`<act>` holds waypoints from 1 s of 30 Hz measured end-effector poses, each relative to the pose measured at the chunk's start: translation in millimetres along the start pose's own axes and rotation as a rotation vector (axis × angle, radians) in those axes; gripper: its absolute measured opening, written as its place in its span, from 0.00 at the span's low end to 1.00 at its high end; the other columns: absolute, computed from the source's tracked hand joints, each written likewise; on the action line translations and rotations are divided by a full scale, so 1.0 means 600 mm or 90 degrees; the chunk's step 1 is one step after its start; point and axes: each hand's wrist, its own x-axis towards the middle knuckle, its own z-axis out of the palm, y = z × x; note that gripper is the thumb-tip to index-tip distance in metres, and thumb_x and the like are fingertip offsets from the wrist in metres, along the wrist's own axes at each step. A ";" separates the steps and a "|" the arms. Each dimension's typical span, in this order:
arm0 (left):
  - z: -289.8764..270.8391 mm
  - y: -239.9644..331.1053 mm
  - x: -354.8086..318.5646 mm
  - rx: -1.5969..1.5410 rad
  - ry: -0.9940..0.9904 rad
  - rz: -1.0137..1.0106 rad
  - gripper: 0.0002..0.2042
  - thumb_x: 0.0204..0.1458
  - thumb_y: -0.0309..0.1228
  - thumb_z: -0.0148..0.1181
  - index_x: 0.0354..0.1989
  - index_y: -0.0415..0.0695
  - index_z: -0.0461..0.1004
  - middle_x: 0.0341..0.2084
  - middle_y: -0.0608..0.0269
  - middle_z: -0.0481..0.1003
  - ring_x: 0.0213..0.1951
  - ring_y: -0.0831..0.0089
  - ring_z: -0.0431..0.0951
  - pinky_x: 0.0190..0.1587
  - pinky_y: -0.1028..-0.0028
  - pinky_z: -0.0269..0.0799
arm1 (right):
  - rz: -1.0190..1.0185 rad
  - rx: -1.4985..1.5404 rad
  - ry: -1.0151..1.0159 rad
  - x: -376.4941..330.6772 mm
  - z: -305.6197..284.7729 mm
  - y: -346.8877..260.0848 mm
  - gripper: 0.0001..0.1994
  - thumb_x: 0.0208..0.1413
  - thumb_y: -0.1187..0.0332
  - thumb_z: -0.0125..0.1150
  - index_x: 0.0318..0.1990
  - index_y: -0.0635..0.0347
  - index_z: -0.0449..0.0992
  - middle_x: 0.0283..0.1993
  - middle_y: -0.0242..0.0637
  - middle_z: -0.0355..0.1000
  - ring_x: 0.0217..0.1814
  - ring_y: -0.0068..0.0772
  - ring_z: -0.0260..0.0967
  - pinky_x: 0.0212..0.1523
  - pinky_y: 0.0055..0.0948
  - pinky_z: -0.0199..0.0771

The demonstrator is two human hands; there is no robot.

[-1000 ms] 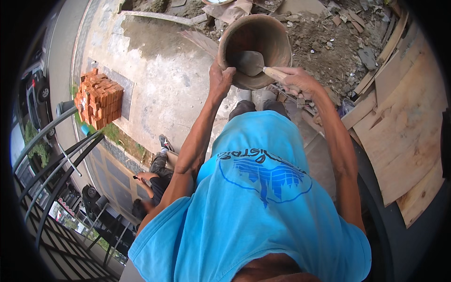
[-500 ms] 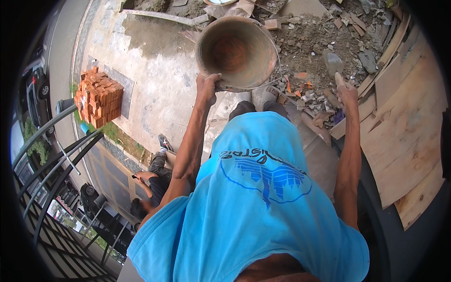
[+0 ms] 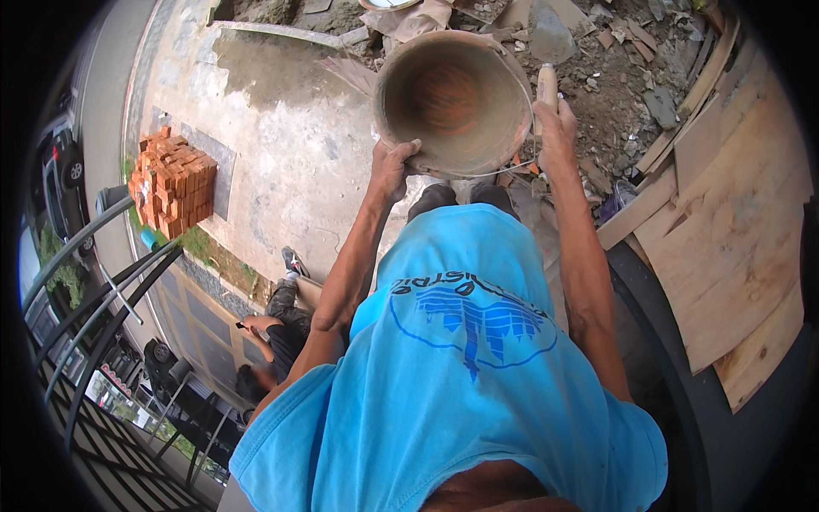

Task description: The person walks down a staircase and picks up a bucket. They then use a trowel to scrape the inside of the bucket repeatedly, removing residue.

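A round, mud-stained bucket (image 3: 452, 154) is tipped so that I look into its hollow, where the bottom shows orange-brown. My left hand (image 3: 395, 168) grips its near left rim, thumb over the edge. Close to the bucket's right side, my right hand (image 3: 556, 132) is closed around the wooden handle of a trowel (image 3: 553, 38), whose grey blade points away from me. A thin wire handle hangs round the bucket's right side, near my right wrist. Whether the right fingers also touch the bucket or its wire cannot be made out.
Dirt and rubble (image 3: 610, 128) cover the ground at the far right, beside plywood sheets (image 3: 717, 213). A stack of orange bricks (image 3: 173, 181) stands left on the pavement. A person (image 3: 277, 328) sits at lower left, near a metal railing (image 3: 94, 256). A wet grey patch (image 3: 281, 68) lies far left.
My right hand has brought the trowel leftward, from over the rubble to the bucket's side. The bucket has shifted slightly right in my left hand.
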 end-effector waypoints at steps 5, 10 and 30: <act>0.001 -0.007 -0.012 -0.022 -0.022 -0.027 0.20 0.55 0.27 0.59 0.55 0.32 0.67 0.44 0.50 0.76 0.37 0.60 0.82 0.32 0.61 0.86 | -0.080 -0.084 0.046 -0.001 0.002 -0.008 0.19 0.45 0.66 0.64 0.44 0.70 0.74 0.36 0.38 0.73 0.34 0.27 0.70 0.36 0.29 0.72; -0.020 -0.005 -0.007 -0.031 0.002 -0.034 0.19 0.59 0.37 0.62 0.54 0.38 0.72 0.46 0.59 0.77 0.44 0.67 0.79 0.45 0.60 0.80 | -0.150 -0.027 -0.030 -0.002 -0.013 -0.035 0.20 0.45 0.71 0.63 0.47 0.70 0.75 0.38 0.35 0.74 0.37 0.23 0.70 0.38 0.26 0.73; -0.017 0.098 0.106 0.292 -0.219 -0.173 0.38 0.52 0.48 0.67 0.66 0.37 0.62 0.49 0.46 0.77 0.47 0.56 0.82 0.37 0.55 0.86 | -0.325 -0.333 -0.252 0.074 -0.014 -0.152 0.25 0.46 0.61 0.64 0.53 0.63 0.76 0.41 0.37 0.77 0.42 0.28 0.72 0.46 0.30 0.73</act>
